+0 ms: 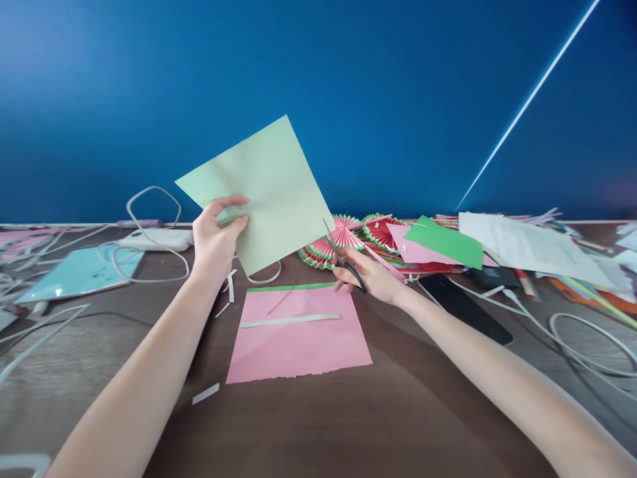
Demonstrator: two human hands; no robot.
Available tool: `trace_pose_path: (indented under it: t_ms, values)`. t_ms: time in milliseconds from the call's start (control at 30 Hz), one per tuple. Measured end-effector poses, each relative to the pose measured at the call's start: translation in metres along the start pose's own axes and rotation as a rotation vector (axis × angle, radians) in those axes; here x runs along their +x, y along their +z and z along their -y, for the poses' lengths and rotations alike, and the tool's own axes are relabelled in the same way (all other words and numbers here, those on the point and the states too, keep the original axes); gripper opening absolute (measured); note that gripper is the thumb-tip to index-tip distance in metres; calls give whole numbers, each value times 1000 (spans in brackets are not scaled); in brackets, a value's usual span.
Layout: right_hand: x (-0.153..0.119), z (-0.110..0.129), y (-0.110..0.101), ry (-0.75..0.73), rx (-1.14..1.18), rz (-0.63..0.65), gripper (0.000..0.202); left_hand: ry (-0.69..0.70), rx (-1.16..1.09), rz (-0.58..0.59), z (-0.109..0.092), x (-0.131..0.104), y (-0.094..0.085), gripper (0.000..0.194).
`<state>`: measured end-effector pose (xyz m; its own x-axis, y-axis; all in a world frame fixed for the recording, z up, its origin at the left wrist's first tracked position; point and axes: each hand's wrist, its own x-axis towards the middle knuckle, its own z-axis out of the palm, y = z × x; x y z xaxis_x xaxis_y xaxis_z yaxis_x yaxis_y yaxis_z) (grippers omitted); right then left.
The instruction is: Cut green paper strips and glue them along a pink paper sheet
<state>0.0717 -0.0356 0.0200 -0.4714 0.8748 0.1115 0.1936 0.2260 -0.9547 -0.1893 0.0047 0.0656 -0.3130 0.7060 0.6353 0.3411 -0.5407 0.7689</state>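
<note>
Apparently, trimming is in hand: the left hand (216, 232) holds the pale green sheet (279, 192) raised; the right hand (372, 275), near that sheet's right corner, grips scissors (337, 252). Cutting would call for a steady edge between the blades. Below both hands lies a pink sheet (298, 352).

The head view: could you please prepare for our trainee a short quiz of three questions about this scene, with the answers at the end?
1. Which hand holds the scissors? A. the left; B. the right.
2. True or false: The phone lies to the right of the pink sheet.
3. Fill in: The left hand holds a pale ____ sheet up off the table.

Key:
1. B, the right hand.
2. True.
3. green
</note>
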Motion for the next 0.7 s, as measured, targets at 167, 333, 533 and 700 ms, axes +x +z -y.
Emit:
trace_pose_path:
  t_ms: [167,333,533,700]
  values:
    - [1,2,-1,-61,-7,-41,31,-15,-14,68,-4,-5,0,25]
    - [1,2,-1,-82,-34,-47,30,-27,-3,82,-3,-6,1,26]
    - [1,0,-1,-77,-6,-41,31,-24,64,70,-4,-6,2,24]
    - [1,4,-1,-87,-53,-72,31,-41,61,78,-5,-7,2,25]
